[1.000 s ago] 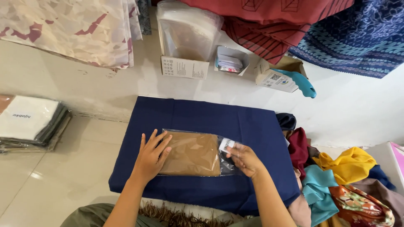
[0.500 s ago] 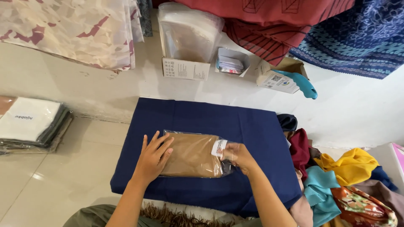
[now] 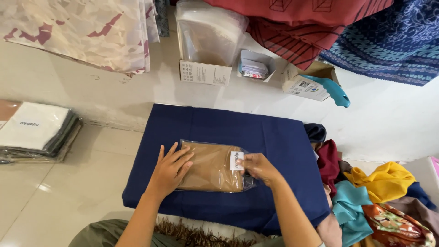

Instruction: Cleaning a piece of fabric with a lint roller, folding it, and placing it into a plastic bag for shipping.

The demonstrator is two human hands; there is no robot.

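A dark navy cloth-covered pad (image 3: 256,137) is laid on a pale tiled floor (image 3: 55,201). On it lies a clear plastic bag of folded tan fabric (image 3: 211,167) with a small white label (image 3: 237,160) at its right end. The left hand (image 3: 170,170) is pressed flat on the bag, fingers spread; the right hand (image 3: 259,167) is closed on the labelled end. A heap of coloured cloths (image 3: 375,196) is seen to the right, a stack of packed garments (image 3: 34,132) to the left. Farther back, small white cardboard boxes (image 3: 206,71) are set along the wall.
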